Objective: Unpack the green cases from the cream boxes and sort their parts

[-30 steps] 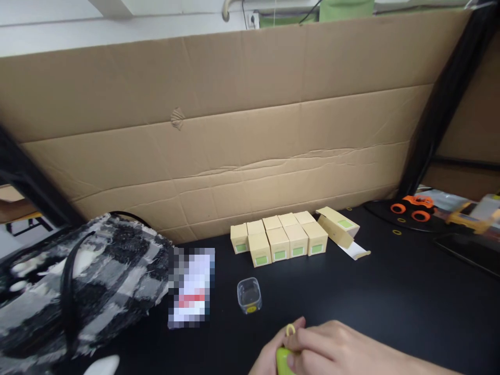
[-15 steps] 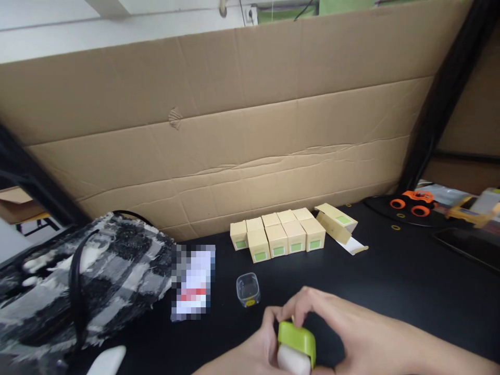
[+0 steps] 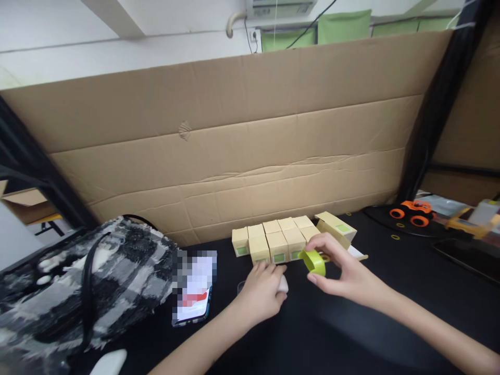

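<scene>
My right hand [image 3: 339, 268] pinches a lime-green hollow cover [image 3: 314, 262] between thumb and fingers, held above the black tabletop with its opening facing left. My left hand [image 3: 261, 292] is closed over a small white rounded block [image 3: 283, 284], of which only the right end shows past the fingers. Behind my left hand, the rim of a clear plastic cup [image 3: 240, 286] peeks out; the hand hides the rest. Just beyond both hands stand several small cream boxes [image 3: 276, 246] with green labels, packed in two rows.
An opened cream box [image 3: 336, 227] lies right of the rows, its flap out. A phone [image 3: 196, 291] and a black-and-grey plaid bag [image 3: 128, 284] are on the left. An orange toy truck [image 3: 414, 212] and a dark tablet-like slab [image 3: 466, 258] sit at right. Cardboard [image 3: 234, 135] walls the back.
The green cover has come off the white block and is apart in my right hand. My left hand has moved forward with the block, beside the clear cup. The camera view has tilted up.
</scene>
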The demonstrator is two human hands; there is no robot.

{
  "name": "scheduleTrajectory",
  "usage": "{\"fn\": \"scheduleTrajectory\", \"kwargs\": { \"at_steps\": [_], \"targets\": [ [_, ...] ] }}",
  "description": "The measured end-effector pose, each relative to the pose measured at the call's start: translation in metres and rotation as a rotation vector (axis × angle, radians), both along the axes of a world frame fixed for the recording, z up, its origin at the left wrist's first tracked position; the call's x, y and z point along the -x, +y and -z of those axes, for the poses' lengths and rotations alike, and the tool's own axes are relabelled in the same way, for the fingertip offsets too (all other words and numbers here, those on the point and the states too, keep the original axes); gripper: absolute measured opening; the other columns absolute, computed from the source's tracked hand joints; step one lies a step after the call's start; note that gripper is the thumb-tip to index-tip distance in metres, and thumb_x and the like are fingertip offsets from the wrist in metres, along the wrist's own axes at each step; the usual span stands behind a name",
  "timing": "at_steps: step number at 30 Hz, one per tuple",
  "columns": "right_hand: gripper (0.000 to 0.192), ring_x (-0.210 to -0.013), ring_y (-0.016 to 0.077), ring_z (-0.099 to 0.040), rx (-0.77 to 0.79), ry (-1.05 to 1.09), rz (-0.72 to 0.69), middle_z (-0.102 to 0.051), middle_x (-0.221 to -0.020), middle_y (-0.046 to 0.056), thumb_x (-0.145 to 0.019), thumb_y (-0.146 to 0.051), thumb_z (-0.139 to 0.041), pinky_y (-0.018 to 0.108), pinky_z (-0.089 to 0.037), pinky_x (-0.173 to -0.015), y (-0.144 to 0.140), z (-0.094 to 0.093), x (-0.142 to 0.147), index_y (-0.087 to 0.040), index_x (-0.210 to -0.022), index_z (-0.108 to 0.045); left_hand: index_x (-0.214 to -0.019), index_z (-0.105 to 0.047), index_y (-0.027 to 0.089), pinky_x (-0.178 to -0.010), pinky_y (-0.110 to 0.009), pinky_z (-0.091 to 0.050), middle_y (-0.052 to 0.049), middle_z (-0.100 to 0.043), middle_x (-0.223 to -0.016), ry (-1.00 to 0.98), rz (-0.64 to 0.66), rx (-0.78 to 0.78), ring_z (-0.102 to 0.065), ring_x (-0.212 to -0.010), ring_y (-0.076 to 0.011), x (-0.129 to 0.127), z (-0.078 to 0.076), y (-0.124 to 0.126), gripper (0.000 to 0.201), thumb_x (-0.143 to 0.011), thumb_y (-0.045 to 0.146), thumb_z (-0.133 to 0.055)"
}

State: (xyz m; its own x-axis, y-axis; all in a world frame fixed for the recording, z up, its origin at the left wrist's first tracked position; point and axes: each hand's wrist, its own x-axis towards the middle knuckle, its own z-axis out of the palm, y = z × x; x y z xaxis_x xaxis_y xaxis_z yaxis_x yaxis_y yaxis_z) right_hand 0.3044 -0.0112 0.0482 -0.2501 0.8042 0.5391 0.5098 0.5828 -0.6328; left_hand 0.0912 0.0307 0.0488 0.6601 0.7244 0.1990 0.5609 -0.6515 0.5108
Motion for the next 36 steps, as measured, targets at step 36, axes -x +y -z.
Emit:
{"fn": "scheduleTrajectory", "kwargs": {
  "at_steps": [36],
  "targets": [
    [0.072, -0.099, 0.0202, -0.057, 0.296, -0.094, -0.289, -0.055, -0.116, 0.009, -0.068, -0.031, -0.076, 0.034, -0.047, -0.088, -0.028, 0.016, 0.042, -0.02, -0.132, -0.044, -0.08, -0.068, 0.015, -0.064, -0.026, -0.044, -0.001, -0.063, -0.073, -0.995, -0.087, 0.925, -0.055, -0.065, -0.0136, 0.02, 0.06, -0.058, 0.034, -0.063, 0.042, -0.08]
  ]
}}
